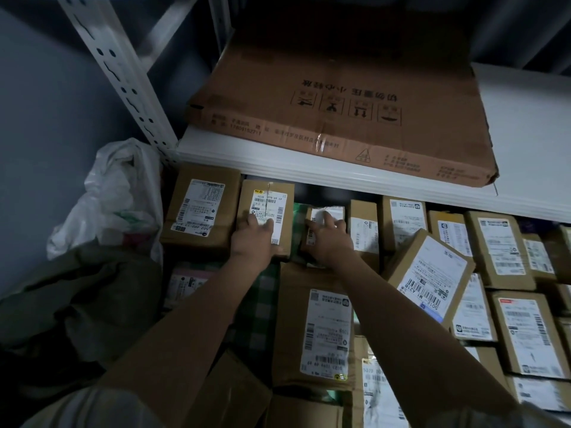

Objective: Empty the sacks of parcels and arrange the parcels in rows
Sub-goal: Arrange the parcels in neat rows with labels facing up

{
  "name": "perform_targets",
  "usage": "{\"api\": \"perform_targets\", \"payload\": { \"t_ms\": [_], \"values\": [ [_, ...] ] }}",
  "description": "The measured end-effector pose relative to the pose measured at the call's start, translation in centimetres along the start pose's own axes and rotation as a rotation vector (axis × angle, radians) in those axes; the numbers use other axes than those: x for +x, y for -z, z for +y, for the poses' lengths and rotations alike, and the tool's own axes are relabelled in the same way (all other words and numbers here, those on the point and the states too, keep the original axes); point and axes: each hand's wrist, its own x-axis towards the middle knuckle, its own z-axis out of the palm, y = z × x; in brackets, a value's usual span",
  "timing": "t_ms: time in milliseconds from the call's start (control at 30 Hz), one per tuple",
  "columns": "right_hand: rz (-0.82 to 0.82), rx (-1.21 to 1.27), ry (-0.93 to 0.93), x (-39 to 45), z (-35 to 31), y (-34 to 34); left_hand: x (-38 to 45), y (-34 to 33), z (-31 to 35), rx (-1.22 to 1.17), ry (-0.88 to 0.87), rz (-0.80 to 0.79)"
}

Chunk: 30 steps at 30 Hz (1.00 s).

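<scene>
Several brown cardboard parcels with white labels lie in rows on the floor under a white shelf. My left hand [254, 239] rests flat on a parcel with a yellow-marked label [268, 202], fingers straight on its label. My right hand [331, 239] lies on a small taped parcel [335, 212] just to the right, fingers spread over its top. A bigger parcel [201, 208] stands to the left of both. A long parcel [318, 329] lies between my forearms. A dark green sack [71, 301] lies crumpled at the left.
A large flat carton [346, 97] lies on the white shelf [525, 156] above the rows. A white plastic bag [114, 193] sits by the slotted shelf post [123, 78]. One tilted parcel [432, 273] leans on others at the right. A green checked cloth [262, 304] shows between parcels.
</scene>
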Motion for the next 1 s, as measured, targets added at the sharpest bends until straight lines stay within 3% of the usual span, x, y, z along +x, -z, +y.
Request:
{"api": "perform_targets", "payload": {
  "t_ms": [200,367,467,567,667,1000],
  "values": [
    [-0.039,0.147,0.003,-2.0,0.1,0.9,-0.3,-0.9,0.3,-0.119,0.039,0.002],
    [0.304,0.228,-0.004,-6.7,1.0,2.2,-1.1,-1.3,0.5,-0.353,0.079,-0.032],
    [0.475,0.238,-0.202,-10.1,3.1,2.3,-2.1,-0.9,1.3,-0.354,0.052,-0.049],
    [0.390,0.263,-0.459,-12.8,5.6,2.0,-3.8,-0.5,2.2,-0.394,-0.037,-0.048],
    [0.247,0.300,-0.579,-14.2,7.1,1.0,-5.7,-1.1,2.8,-0.476,-0.064,0.002],
    [0.220,0.362,-0.591,-15.2,7.4,1.0,-10.3,-3.5,2.6,-0.739,-0.052,-0.143]
  ]
}}
